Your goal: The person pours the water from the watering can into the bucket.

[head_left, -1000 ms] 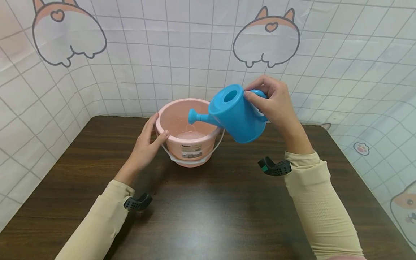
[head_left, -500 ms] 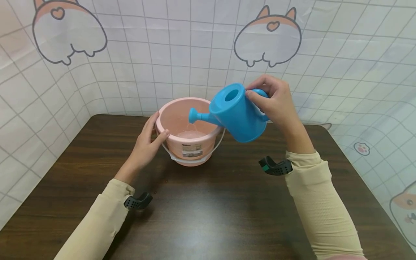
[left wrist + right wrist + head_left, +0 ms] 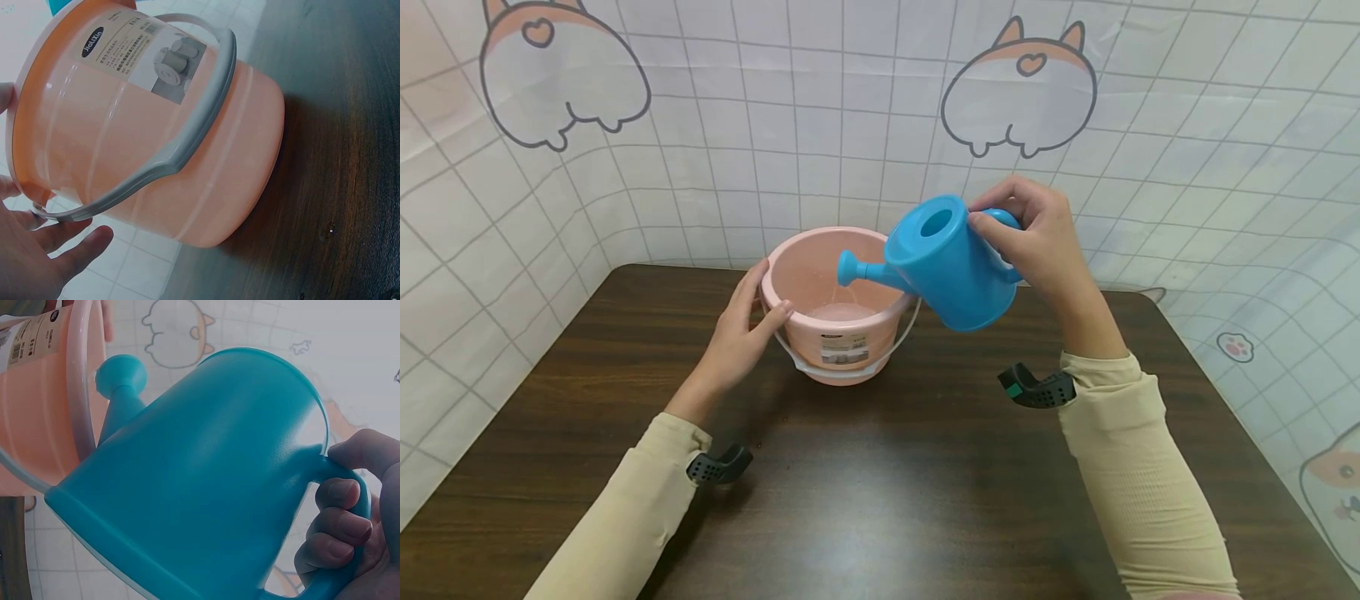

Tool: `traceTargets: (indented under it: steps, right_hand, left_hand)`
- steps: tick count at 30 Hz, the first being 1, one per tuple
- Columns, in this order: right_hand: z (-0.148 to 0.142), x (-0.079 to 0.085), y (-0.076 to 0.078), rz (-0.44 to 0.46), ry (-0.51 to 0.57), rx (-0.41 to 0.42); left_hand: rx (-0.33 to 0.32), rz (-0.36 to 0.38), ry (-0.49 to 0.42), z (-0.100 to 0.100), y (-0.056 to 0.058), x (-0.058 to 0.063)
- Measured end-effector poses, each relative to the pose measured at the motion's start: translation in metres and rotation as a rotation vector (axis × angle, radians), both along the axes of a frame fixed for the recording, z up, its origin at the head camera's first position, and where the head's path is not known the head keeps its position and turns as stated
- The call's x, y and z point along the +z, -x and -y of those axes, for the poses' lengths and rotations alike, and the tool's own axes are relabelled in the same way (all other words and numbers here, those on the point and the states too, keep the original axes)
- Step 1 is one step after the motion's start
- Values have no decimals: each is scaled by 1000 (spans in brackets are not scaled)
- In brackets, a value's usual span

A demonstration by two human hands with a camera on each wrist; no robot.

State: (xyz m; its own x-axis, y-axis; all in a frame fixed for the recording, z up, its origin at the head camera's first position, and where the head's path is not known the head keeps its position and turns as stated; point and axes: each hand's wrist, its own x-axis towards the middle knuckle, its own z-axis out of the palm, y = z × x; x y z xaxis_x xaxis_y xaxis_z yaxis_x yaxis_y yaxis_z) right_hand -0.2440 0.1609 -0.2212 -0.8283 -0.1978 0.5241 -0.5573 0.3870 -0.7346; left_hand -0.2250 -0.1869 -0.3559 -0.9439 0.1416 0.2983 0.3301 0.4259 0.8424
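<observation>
A pink plastic bucket [image 3: 842,333] stands upright towards the back of the table, its pale handle [image 3: 206,112] hanging down the front. My left hand [image 3: 737,333] holds the bucket's left rim, thumb at the front edge and fingers along the side. A blue watering can [image 3: 962,275] is tilted in the air to the right, its spout [image 3: 868,271] over the bucket's mouth. Thin streams of water fall from the spout's rose into shallow water [image 3: 838,312] in the bucket. My right hand [image 3: 350,531] grips the can's handle, fingers curled through the loop.
The dark wooden table [image 3: 850,483] runs towards the camera. Close behind it hangs a white gridded cloth [image 3: 820,108] with cartoon corgis. A dark strap [image 3: 718,467] sits on the left wrist and another strap [image 3: 1036,387] on the right.
Both hands, the bucket and the tilted can stay practically in place. Water keeps trickling from the spout into the bucket; the head view shifts slightly.
</observation>
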Motion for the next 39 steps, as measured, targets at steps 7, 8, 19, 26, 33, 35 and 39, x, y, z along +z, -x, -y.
traceTargets:
  steps: [7, 8, 19, 26, 33, 35, 39]
  right_hand:
    - [0, 0, 0, 7, 3, 4]
    - [0, 0, 0, 8, 6, 4]
    - [-1, -1, 1, -1, 6, 7]
    - [-2, -2, 2, 1, 9, 11]
    - [-1, -2, 2, 0, 9, 5]
    - [-1, -2, 2, 0, 8, 4]
    - [-1, -1, 2, 0, 6, 5]
  left_hand:
    - [-2, -3, -3, 0, 0, 0]
    - [-3, -2, -2, 0, 0, 0]
    - [2, 8, 4, 1, 2, 0]
    - [2, 7, 0, 0, 2, 0]
    - [5, -4, 2, 0, 2, 0]
    - [7, -6, 5, 0, 2, -1]
    - [11, -6, 8, 0, 2, -1]
